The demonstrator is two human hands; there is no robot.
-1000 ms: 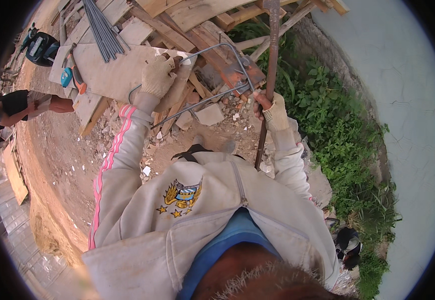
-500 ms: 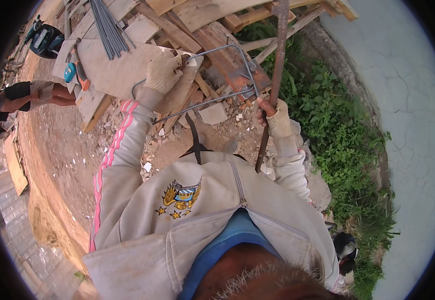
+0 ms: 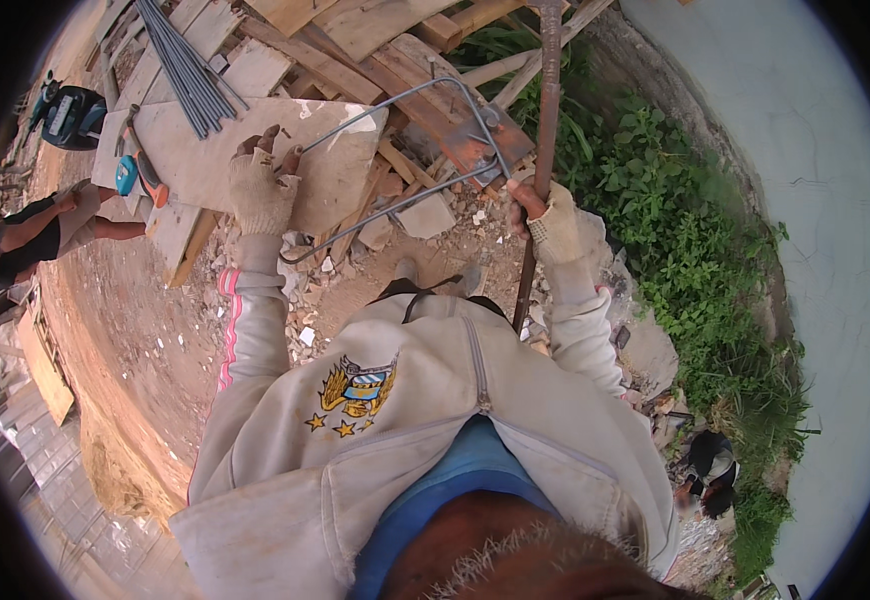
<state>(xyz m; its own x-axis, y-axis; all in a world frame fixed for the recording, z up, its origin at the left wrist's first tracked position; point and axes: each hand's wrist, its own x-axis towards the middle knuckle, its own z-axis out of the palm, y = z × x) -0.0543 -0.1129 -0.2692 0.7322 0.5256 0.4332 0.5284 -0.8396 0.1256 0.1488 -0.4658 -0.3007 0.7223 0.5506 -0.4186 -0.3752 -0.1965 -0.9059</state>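
My left hand (image 3: 263,188), in a cream fingerless glove, curls at the upper left end of a bent grey steel bar (image 3: 400,202). The bar forms a near-rectangular loop whose right corner lies among pins on a rusty metal plate (image 3: 479,152) fixed to timber. My right hand (image 3: 541,217), similarly gloved, grips a long rusty steel pipe (image 3: 545,95) just right of that plate. Left of my left hand, an orange-handled tool (image 3: 155,186) and a teal tape measure (image 3: 125,176) lie on a pale board (image 3: 335,165).
Straight steel rods (image 3: 180,70) lie on timber. A co-worker (image 3: 35,230) is at left, near a dark scooter (image 3: 73,118); another person (image 3: 705,465) is at lower right. Rubble (image 3: 415,245) covers the ground; weeds (image 3: 685,230) grow along a pale flat strip (image 3: 835,300) at right.
My left hand has shifted left, its fingers now less bunched, and the bar's left end has moved with it. My right hand stays on the pipe. The co-worker at left appears slightly lower.
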